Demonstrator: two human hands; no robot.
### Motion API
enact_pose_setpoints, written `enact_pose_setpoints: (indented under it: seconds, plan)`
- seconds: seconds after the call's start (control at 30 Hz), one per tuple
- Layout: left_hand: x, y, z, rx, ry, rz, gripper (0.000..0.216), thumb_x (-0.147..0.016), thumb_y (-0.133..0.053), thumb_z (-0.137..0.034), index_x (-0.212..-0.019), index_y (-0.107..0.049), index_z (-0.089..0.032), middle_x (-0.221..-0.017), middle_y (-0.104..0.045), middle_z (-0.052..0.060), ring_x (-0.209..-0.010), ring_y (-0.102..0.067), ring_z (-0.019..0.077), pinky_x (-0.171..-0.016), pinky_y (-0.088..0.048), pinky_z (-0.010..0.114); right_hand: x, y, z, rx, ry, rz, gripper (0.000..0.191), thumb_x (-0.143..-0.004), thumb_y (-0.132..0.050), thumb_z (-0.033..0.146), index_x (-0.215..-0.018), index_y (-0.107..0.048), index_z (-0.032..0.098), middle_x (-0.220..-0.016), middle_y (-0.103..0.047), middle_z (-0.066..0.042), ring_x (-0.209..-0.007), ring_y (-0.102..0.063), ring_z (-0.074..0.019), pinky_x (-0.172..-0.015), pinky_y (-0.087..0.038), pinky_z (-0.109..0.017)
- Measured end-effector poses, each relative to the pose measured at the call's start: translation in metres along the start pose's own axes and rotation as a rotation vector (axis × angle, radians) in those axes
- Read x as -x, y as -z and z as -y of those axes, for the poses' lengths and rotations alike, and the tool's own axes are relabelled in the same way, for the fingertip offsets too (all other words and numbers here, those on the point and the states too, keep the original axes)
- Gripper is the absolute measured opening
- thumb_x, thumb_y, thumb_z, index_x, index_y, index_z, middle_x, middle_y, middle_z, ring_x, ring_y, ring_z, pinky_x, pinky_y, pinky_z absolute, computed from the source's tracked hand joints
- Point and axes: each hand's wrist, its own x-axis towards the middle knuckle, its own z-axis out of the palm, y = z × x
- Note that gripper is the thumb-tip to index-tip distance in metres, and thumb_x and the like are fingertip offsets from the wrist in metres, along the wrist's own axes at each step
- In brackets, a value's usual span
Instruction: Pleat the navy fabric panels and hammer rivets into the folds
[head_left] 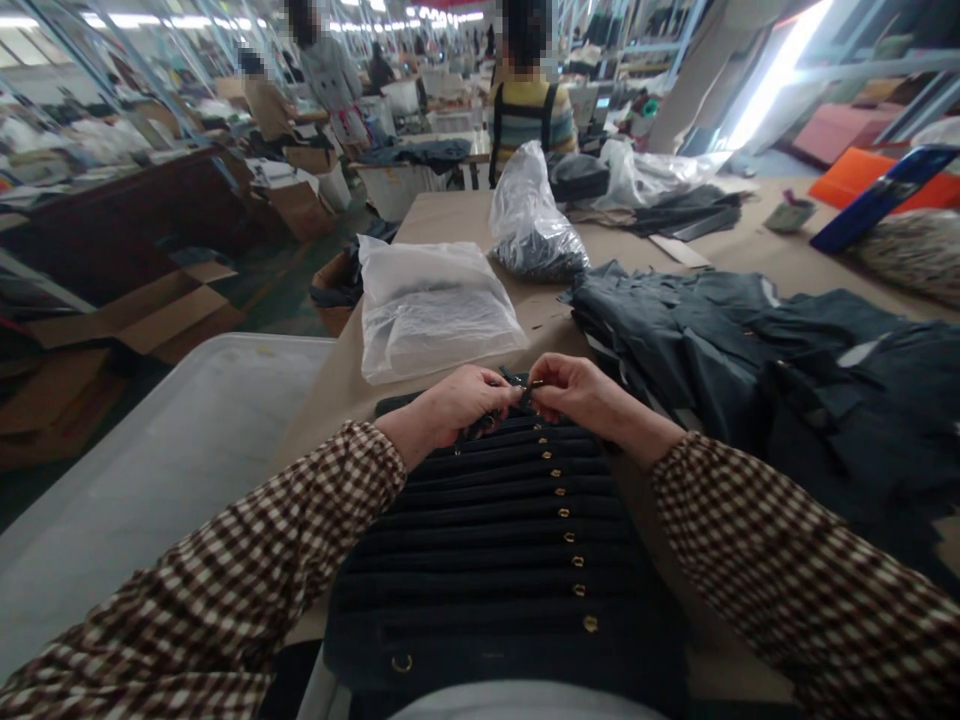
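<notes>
Both my hands meet over the far end of a row of overlapping dark cloth pieces (487,590). Small gold-coloured metal fittings (568,538) run in a line down the right part of these pieces. My left hand (466,398) is closed around a bunch of small dark pieces with bits of metal, whose exact kind I cannot make out. With fingertips pinched together, my right hand (570,388) grips a small gold-coloured metal piece right beside the left fingertips. One more gold ring (402,663) shows at the near left of the cloth.
A white plastic bag (439,310) lies beyond my hands, with a clear bag of dark items (536,225) behind it. Dark garments (690,330) are heaped at right. A white bin (187,450) stands left, near open cardboard boxes (157,310). A person (529,110) stands past the table.
</notes>
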Motion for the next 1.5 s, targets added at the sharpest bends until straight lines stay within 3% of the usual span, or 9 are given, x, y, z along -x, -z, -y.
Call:
enact_pose_setpoints:
  seconds: [0.13,0.23,0.6,0.77,0.9,1.07,1.33,1.5]
  plan:
    - [-0.001,0.001,0.006,0.160,0.073,0.162,0.024,-0.081,-0.062,-0.039,-0.076,-0.060,-0.016,-0.059,-0.052,-0.003,-0.043,-0.047,0.0071,-0.033,-0.027,0.018,0.008,-0.003,-0.004,-0.181,0.086,-0.010,0.015,-0.072,-0.065,0.027,-0.079,-0.056,0.017,-0.069,-0.066,0.002,-0.055,-0.058,-0.0089,-0.054,-0.049,-0.022]
    - [-0.002,0.002,0.008,0.185,0.090,0.204,0.025,-0.077,-0.066,-0.040,-0.078,-0.060,-0.015,-0.060,-0.053,-0.003,-0.044,-0.049,0.0073,-0.033,-0.027,0.018,0.012,-0.001,-0.010,-0.201,0.088,-0.016,0.020,-0.070,-0.070,0.031,-0.079,-0.059,0.016,-0.067,-0.066,0.002,-0.058,-0.061,-0.0103,-0.059,-0.052,-0.024]
    - [-0.006,-0.011,0.000,-0.037,0.067,0.025,0.009,-0.078,-0.062,-0.023,-0.073,-0.059,-0.017,-0.045,-0.048,-0.006,-0.037,-0.041,0.0066,-0.037,-0.030,0.019,0.019,0.003,-0.015,-0.178,-0.070,-0.067,0.028,-0.066,-0.071,0.035,-0.083,-0.064,0.015,-0.064,-0.063,0.002,-0.053,-0.056,-0.0085,-0.055,-0.048,-0.022]
    - [-0.007,-0.011,0.000,-0.110,0.050,-0.009,0.013,-0.078,-0.062,-0.026,-0.070,-0.059,-0.016,-0.046,-0.048,-0.006,-0.038,-0.040,0.0064,-0.039,-0.029,0.019,0.015,0.006,-0.021,0.010,-0.090,-0.058,0.021,-0.069,-0.064,0.031,-0.081,-0.067,0.014,-0.056,-0.056,0.003,-0.050,-0.050,-0.0084,-0.049,-0.041,-0.020]
    - [-0.014,-0.012,-0.001,-0.342,0.020,-0.047,0.009,-0.074,-0.061,-0.022,-0.071,-0.064,-0.015,-0.047,-0.048,-0.005,-0.040,-0.041,0.0071,-0.040,-0.029,0.020,0.010,0.009,-0.032,0.282,-0.035,-0.040,0.013,-0.072,-0.060,0.022,-0.077,-0.070,0.016,-0.066,-0.065,0.000,-0.060,-0.056,-0.0111,-0.055,-0.042,-0.021]
    - [-0.028,-0.016,0.001,-0.639,-0.056,-0.058,0.010,-0.070,-0.063,-0.022,-0.068,-0.068,-0.013,-0.047,-0.050,-0.004,-0.045,-0.044,0.0092,-0.045,-0.031,0.022,0.007,0.010,-0.046,0.542,0.010,-0.019,0.018,-0.073,-0.057,0.014,-0.081,-0.073,0.019,-0.075,-0.071,0.000,-0.068,-0.061,-0.0124,-0.063,-0.043,-0.021]
    - [-0.034,-0.017,0.008,-0.732,-0.146,-0.027,0.011,-0.070,-0.064,-0.021,-0.067,-0.071,-0.013,-0.053,-0.056,-0.001,-0.052,-0.047,0.0104,-0.051,-0.033,0.023,0.006,0.009,-0.042,0.678,0.042,0.096,0.019,-0.074,-0.056,0.011,-0.080,-0.072,0.019,-0.073,-0.070,0.001,-0.065,-0.059,-0.0113,-0.062,-0.040,-0.021]
    - [-0.036,-0.019,0.013,-0.767,-0.186,-0.032,0.013,-0.072,-0.062,-0.021,-0.069,-0.071,-0.013,-0.056,-0.058,0.000,-0.054,-0.049,0.0120,-0.054,-0.034,0.025,0.006,0.004,-0.041,0.811,0.080,0.065,0.020,-0.072,-0.054,0.009,-0.076,-0.070,0.020,-0.070,-0.067,0.000,-0.064,-0.057,-0.0118,-0.061,-0.037,-0.022]
